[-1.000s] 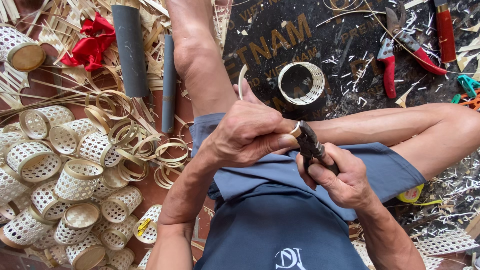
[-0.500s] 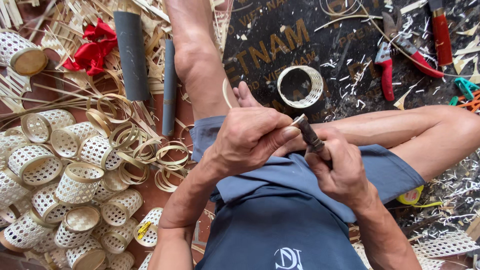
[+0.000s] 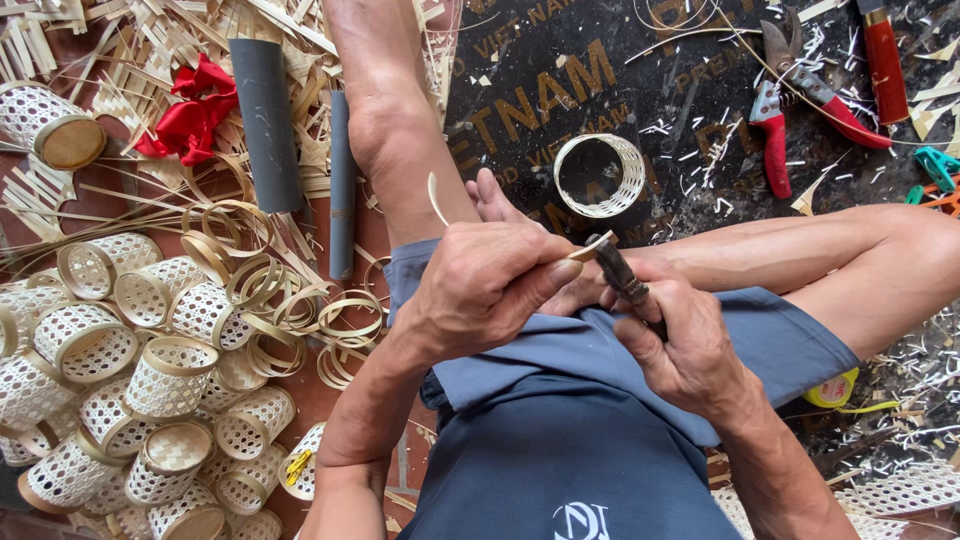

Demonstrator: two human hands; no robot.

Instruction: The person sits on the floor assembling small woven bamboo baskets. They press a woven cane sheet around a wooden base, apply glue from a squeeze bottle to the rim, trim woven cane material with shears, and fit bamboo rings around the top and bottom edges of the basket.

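Both hands (image 3: pixel 590 300) together: left pinches bamboo strip (image 3: pixel 437 200), right grips knife (image 3: pixel 622 272).

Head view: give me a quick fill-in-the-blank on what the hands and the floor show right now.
1. The right hand grips a dark-handled ____.
2. The left hand pinches a thin bamboo ____ against the blade.
3. The pruning shears on the black mat have ____ handles.
4. The small woven baskets are piled on the person's ____ side.

Missing words: knife; strip; red; left
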